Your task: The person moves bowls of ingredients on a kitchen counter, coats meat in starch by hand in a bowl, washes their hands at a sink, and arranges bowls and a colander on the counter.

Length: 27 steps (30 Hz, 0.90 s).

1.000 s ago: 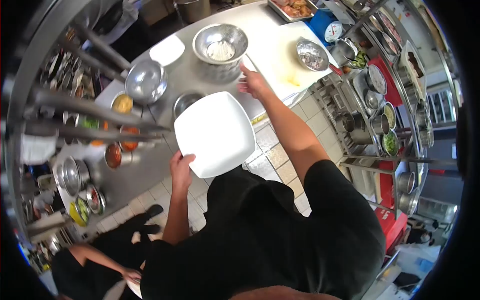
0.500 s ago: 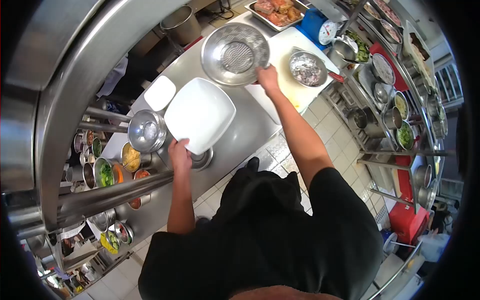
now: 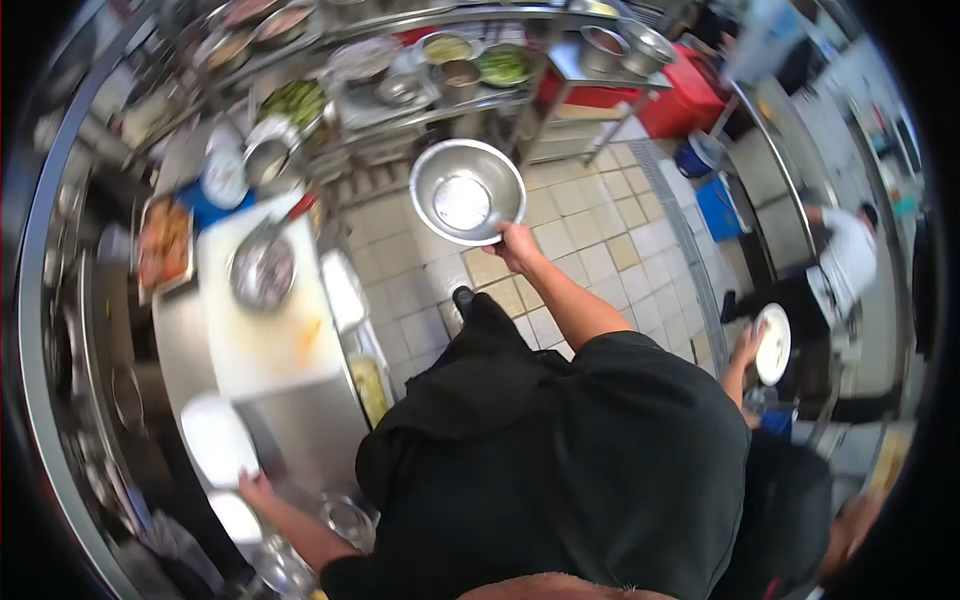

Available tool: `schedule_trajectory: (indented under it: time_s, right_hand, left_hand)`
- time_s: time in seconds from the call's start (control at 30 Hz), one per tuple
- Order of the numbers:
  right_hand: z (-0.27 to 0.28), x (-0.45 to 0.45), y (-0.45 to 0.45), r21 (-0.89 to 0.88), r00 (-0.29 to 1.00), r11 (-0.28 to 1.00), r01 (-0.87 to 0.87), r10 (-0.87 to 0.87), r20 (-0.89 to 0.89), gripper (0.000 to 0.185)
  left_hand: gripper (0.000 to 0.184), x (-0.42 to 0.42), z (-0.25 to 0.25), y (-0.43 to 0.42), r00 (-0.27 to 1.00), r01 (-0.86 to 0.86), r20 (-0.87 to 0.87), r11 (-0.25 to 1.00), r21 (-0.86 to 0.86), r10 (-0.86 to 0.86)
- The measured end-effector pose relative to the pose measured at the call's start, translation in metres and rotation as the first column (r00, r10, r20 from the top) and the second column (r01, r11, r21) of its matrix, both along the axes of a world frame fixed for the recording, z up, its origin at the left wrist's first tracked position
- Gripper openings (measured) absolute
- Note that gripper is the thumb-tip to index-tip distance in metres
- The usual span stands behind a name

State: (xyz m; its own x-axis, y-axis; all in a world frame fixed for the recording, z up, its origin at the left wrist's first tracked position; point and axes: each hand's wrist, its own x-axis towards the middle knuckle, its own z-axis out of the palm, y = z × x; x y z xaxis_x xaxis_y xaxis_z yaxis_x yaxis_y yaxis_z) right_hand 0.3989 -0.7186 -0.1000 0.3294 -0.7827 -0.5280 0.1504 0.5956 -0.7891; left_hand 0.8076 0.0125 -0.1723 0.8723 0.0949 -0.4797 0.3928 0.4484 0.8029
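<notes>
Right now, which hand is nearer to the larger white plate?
Left. The left hand touches the edge of the larger white plate; the right hand is farther off, holding a metal mixing bowl over the tiled floor.

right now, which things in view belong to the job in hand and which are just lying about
Likely in the job, judging by the hands:
metal bowl, its rim gripped by the right hand
white plate, its edge held by the left hand

Apparently just lying about, touched by neither hand:
cutting board
orange-red food
green vegetables
red container
</notes>
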Motion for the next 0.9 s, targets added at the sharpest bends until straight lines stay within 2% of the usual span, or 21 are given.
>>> schedule_trajectory:
  time_s: [0.07, 0.1, 0.17, 0.23, 0.3, 0.33, 0.4, 0.47, 0.5, 0.53, 0.57, 0.6, 0.63, 0.67, 0.7, 0.73, 0.77, 0.8, 0.83, 0.87, 0.9]
  right_hand:
    - [-0.028, -0.059, -0.029, 0.041, 0.974, 0.974, 0.225, -0.223, -0.034, 0.032]
    - [-0.065, -0.091, -0.053, 0.055, 0.957, 0.957, 0.286, -0.282, -0.074, 0.031]
    - [-0.075, -0.124, -0.078, 0.106, 0.864, 0.861, 0.498, -0.481, -0.147, 0.026]
    - [-0.099, -0.156, -0.113, 0.178, 0.762, 0.742, 0.647, -0.623, -0.174, 0.025]
    - [-0.088, -0.173, -0.156, 0.191, 0.664, 0.636, 0.747, -0.724, -0.187, 0.025]
    - [-0.084, -0.183, -0.173, 0.199, 0.609, 0.577, 0.792, -0.766, -0.203, 0.025]
    - [-0.084, -0.201, -0.235, 0.139, 0.593, 0.578, 0.804, -0.796, -0.119, 0.028]
    - [-0.065, -0.206, -0.311, 0.061, 0.580, 0.577, 0.814, -0.813, -0.055, 0.029]
    - [-0.046, -0.206, -0.356, 0.009, 0.574, 0.574, 0.819, -0.818, -0.036, 0.029]
    - [-0.019, -0.200, -0.403, -0.011, 0.557, 0.558, 0.830, -0.830, -0.028, 0.030]
    - [0.005, -0.195, -0.452, -0.083, 0.591, 0.587, 0.806, -0.804, 0.056, 0.032]
    - [0.033, -0.188, -0.503, -0.072, 0.557, 0.552, 0.831, -0.819, 0.139, 0.035]
    - [0.063, -0.186, -0.544, -0.204, 0.675, 0.643, 0.738, -0.699, 0.237, 0.038]
    - [0.093, -0.191, -0.587, -0.222, 0.803, 0.790, 0.572, -0.485, 0.346, 0.041]
    - [0.155, -0.172, -0.585, -0.207, 0.795, 0.808, 0.552, -0.434, 0.424, 0.044]
    - [0.173, -0.177, -0.613, -0.278, 0.852, 0.875, 0.397, -0.238, 0.466, 0.050]
    - [0.189, -0.171, -0.643, -0.120, 0.818, 0.936, 0.331, -0.221, 0.531, 0.055]
    - [0.187, -0.179, -0.665, -0.268, 0.558, 0.928, -0.258, 0.369, 0.743, 0.056]
    - [0.188, -0.169, -0.694, -0.407, 0.453, 0.771, -0.490, 0.624, 0.637, 0.054]
    - [0.208, -0.130, -0.635, -0.316, 0.790, 0.935, -0.162, 0.315, 0.525, 0.052]
    - [0.232, -0.085, -0.570, -0.288, 0.963, 0.945, 0.157, -0.081, 0.258, 0.051]
  left_hand:
    - [0.049, -0.015, 0.033, -0.024, 0.988, -0.078, -0.129, 0.997, 0.030, 0.081]
    - [0.060, -0.026, 0.043, -0.033, 0.988, -0.090, -0.112, 0.986, 0.141, 0.106]
    - [0.071, -0.048, 0.079, -0.073, 0.929, -0.267, -0.207, 0.942, 0.203, 0.307]
    - [0.069, -0.067, 0.086, -0.101, 0.897, -0.305, -0.168, 0.847, 0.435, 0.409]
    - [0.056, -0.103, 0.083, -0.142, 0.902, -0.370, 0.023, 0.746, 0.554, 0.431]
    - [0.050, -0.126, 0.092, -0.173, 0.920, -0.348, 0.062, 0.738, 0.578, 0.386]
    - [0.041, -0.145, 0.067, -0.199, 0.945, -0.295, 0.105, 0.673, 0.678, 0.309]
    - [0.033, -0.150, 0.037, -0.203, 0.976, -0.200, 0.120, 0.536, 0.820, 0.181]
    - [0.030, -0.152, 0.026, -0.204, 0.979, -0.178, 0.100, 0.520, 0.836, 0.176]
    - [0.030, -0.153, 0.025, -0.221, 0.963, -0.237, 0.113, 0.576, 0.782, 0.244]
    - [0.030, -0.155, 0.032, -0.246, 0.941, -0.303, 0.124, 0.622, 0.722, 0.314]
    - [0.030, -0.155, 0.034, -0.272, 0.913, -0.370, 0.126, 0.659, 0.655, 0.387]
    - [0.031, -0.155, 0.053, -0.310, 0.913, -0.359, 0.093, 0.673, 0.647, 0.397]
    - [0.033, -0.156, 0.066, -0.333, 0.905, -0.359, 0.060, 0.680, 0.639, 0.421]
    - [0.035, -0.155, 0.046, -0.326, 0.937, -0.342, 0.121, 0.783, 0.519, 0.328]
    - [0.037, -0.181, 0.112, -0.399, 0.987, -0.152, 0.120, 0.860, 0.486, 0.107]
    - [0.035, -0.160, 0.024, -0.318, 0.984, -0.035, 0.168, 0.871, 0.491, -0.054]
    - [0.030, -0.167, 0.028, -0.337, 0.983, -0.112, 0.182, 0.861, 0.496, 0.023]
    - [0.025, -0.178, 0.044, -0.366, 0.975, -0.188, 0.198, 0.845, 0.501, 0.100]
    - [0.023, -0.183, 0.067, -0.396, 0.958, -0.268, 0.216, 0.850, 0.453, 0.187]
    - [0.023, -0.177, 0.061, -0.394, 0.952, -0.305, 0.159, 0.836, 0.456, 0.261]
